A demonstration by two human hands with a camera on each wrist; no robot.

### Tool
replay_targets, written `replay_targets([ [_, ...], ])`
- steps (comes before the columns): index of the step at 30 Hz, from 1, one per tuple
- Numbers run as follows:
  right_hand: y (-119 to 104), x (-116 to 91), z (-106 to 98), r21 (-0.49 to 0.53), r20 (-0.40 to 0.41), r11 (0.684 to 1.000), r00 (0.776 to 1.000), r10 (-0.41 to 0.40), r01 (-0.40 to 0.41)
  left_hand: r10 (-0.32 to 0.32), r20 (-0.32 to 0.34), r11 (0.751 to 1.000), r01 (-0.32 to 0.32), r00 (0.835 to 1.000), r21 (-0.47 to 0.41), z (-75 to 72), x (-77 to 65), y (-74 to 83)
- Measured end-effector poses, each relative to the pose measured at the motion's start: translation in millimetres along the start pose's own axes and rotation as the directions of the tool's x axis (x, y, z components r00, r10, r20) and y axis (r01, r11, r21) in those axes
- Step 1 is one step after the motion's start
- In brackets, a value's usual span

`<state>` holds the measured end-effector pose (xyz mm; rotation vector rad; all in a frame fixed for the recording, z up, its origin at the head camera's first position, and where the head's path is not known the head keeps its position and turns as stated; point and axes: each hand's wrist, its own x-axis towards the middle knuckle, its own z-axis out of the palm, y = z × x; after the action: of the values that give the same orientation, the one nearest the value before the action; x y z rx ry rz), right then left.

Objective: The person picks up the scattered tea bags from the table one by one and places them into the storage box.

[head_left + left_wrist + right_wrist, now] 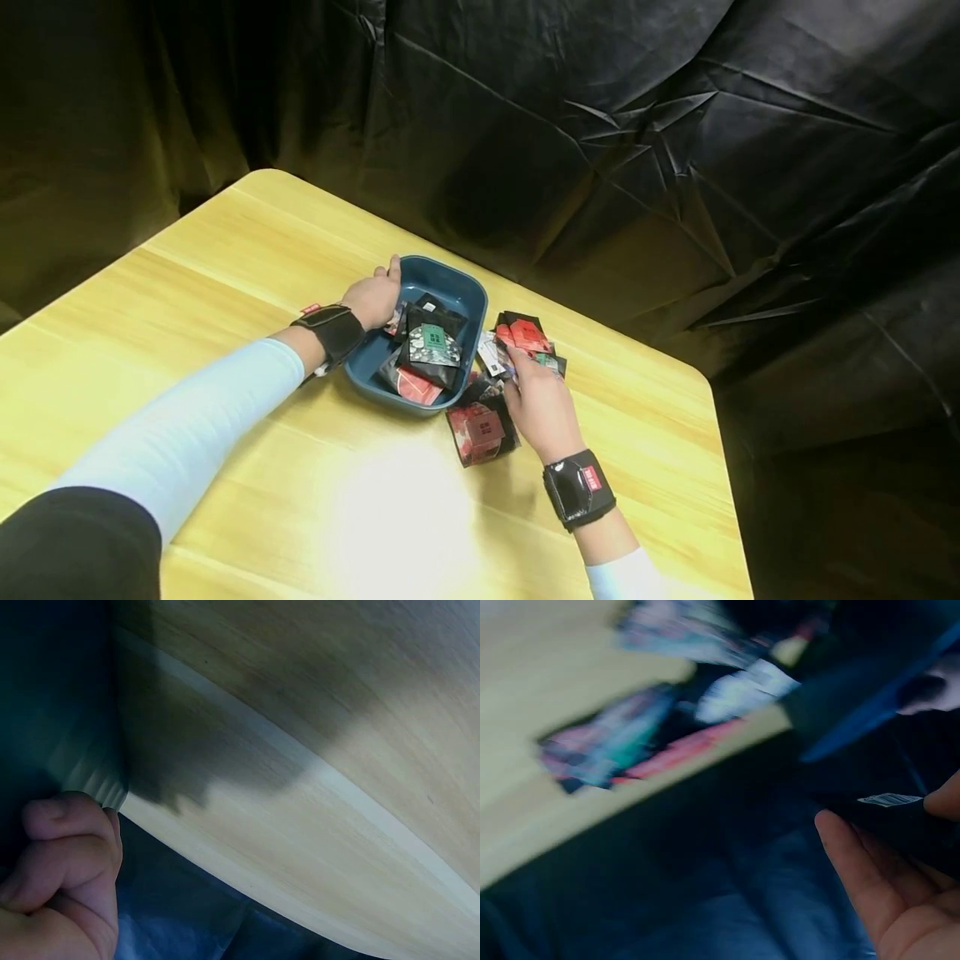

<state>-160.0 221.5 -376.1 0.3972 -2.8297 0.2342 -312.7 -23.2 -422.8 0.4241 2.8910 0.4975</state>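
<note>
My left hand (375, 297) grips the side of a dark blue plastic bin (452, 286); in the left wrist view its fingers (75, 817) are bent against the bin wall (60, 697). Inside the bin lies a heap of small black sachets, the top one (433, 346) with a green label. My right hand (542, 400) is just right of the bin, over loose sachets. In the right wrist view it pinches a dark sachet (889, 800) with a white printed patch between thumb and fingers.
Red-and-black sachets (522, 332) lie beyond my right hand, and another red one (480, 433) sits by the bin's near right corner. The wooden table (247, 242) ends close behind the bin, where black sheeting (525, 167) hangs.
</note>
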Motion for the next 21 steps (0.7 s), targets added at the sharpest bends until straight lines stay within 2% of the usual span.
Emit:
replay_targets([
  [4, -19, 17, -10, 0.005, 0.012, 0.999, 0.999, -0.044, 0.044, -0.004, -0.002, 1.000, 0.004, 1.000, 0.002, -1.3, 0.3, 1.0],
  [10, -38, 32, -12, -0.008, 0.058, 0.995, 0.993, -0.100, 0.100, -0.008, 0.002, 1.000, 0.008, 1.000, 0.000, -2.1, 0.1, 1.2],
  [21, -48, 42, -4, -0.082, 0.048, 0.978, 0.981, -0.186, 0.190, -0.010, 0.000, 1.000, 0.010, 1.000, 0.010, 0.5, 2.2, 2.2],
])
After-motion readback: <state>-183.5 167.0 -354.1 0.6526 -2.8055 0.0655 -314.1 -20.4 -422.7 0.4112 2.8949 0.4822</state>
